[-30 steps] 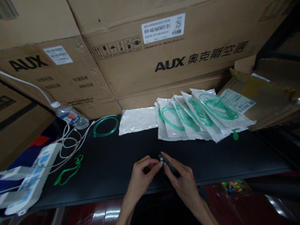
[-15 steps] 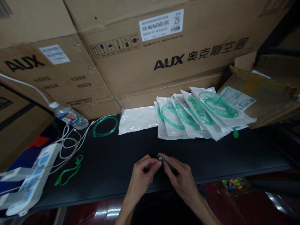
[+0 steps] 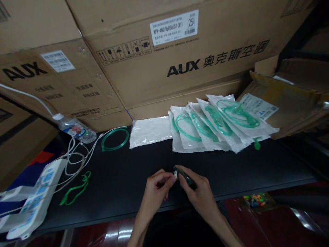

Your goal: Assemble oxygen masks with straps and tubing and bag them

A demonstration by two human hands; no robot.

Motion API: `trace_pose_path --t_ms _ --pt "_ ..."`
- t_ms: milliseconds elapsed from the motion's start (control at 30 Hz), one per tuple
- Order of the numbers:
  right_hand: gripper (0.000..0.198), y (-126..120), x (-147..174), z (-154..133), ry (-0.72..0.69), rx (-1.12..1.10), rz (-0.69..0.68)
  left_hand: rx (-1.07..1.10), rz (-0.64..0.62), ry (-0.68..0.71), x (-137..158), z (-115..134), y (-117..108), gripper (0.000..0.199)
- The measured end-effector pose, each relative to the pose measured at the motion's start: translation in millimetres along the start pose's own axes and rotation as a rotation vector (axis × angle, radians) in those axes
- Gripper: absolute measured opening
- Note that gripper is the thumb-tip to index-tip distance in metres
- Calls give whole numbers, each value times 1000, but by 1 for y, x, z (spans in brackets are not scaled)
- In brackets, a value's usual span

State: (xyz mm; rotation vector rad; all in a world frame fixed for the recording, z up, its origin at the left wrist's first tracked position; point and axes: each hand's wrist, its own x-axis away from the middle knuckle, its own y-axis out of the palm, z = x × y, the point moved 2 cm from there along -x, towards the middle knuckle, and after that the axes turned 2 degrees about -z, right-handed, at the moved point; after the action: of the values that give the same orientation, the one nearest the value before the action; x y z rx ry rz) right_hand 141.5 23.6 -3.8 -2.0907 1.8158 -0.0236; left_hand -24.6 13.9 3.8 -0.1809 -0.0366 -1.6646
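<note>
Near the front edge of the black table, my two hands meet. My right hand is closed around a small dark, curved hand tool with a bright metallic or whitish end; its exact kind is unclear. Thumb and forefinger of my left hand are pinched together right at that bright end. Whatever lies between those fingertips is too small to make out. Beyond my hands lie several white pouches with green tubing inside, overlapping in a row.
A white packet lies left of the pouches. Coiled green tubing, a green strap, a plastic bottle and a white power strip with cables are on the left. Large cardboard boxes stand behind; an open carton is at right.
My right hand has turned slightly and opened its grip a little, so more of the dark tool shows. My left hand keeps its pinch, almost unmoved.
</note>
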Motion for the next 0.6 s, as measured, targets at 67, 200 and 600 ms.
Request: trace_pose_path --t_ms 67,200,600 --pt "27 -2 -2 -3 16 -9 -19 4 -8 -11 -1 0 -1 36" --pt "27 -4 -2 -4 40 -21 -60 5 -24 1 -2 0 -1 36" --pt "21 -4 0 -7 78 -36 -136 -274 103 312 4 1 -4 20"
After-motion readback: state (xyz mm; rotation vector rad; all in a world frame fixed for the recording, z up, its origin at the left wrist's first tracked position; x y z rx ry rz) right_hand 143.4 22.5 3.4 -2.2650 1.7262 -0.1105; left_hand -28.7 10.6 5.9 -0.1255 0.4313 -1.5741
